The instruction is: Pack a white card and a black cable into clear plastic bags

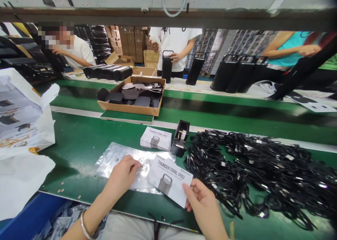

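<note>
My right hand [202, 203] pinches the lower right corner of a white "Thunder Trail Pro" booklet [170, 180] held over the green table. My left hand [122, 175] rests with curled fingers on a clear plastic bag [116, 157] lying flat on the table, its fingertips at the bag's edge beside the booklet. A stack of the same booklets [156, 138] lies just behind, next to a black tape dispenser [180, 138].
A large heap of black cables [263, 166] fills the table's right side. A cardboard tray of dark round pads [131, 97] sits beyond. White printed bags [21, 127] lie at left. Across the conveyor, other people handle black speakers [167, 66].
</note>
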A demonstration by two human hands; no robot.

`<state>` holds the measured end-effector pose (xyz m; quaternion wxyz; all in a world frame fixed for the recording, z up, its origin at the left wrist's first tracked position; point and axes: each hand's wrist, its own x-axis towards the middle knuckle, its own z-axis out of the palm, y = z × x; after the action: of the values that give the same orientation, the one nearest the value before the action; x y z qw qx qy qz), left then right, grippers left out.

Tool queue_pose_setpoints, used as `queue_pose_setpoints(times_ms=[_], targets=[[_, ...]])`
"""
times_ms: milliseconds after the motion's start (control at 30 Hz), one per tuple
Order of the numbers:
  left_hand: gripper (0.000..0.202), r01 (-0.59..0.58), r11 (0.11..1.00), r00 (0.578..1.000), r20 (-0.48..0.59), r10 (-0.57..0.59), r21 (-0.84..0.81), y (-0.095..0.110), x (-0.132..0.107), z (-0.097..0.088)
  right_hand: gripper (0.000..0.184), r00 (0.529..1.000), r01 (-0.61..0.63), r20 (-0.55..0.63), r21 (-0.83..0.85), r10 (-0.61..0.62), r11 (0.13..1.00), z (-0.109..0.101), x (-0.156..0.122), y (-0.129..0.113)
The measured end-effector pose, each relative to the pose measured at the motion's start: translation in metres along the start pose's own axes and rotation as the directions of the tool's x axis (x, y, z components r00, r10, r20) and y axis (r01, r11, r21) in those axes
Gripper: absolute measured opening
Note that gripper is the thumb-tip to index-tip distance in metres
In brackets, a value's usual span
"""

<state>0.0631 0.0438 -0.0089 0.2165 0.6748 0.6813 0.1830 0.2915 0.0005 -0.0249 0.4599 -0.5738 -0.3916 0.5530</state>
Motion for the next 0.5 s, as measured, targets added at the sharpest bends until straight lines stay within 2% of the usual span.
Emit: queue_pose_setpoints(times_ms=[167,367,500], targets=[[0.028,0.002,1.0,1.0,0.012,-0.002,0.0,0.002,-0.001,0.001,0.037,0.999,-0.015,0.042,-0.015,0.016,1.0,0.003,0.006,0.001],[0.024,0.038,0.999,0.999,0.015,-0.038,-0.017,0.008,-0.004,0.006,0.034,1.0,0.01,-0.007,-0.007,-0.01,1.0,0.017,0.015,0.008],[0.022,0.04,0.996,0.999,-0.007,-0.041,-0.079,0.013,-0.007,0.009,0.034,1.0,-0.004,-0.02,-0.045,0.004,0.999,0.018,0.012,0.005]])
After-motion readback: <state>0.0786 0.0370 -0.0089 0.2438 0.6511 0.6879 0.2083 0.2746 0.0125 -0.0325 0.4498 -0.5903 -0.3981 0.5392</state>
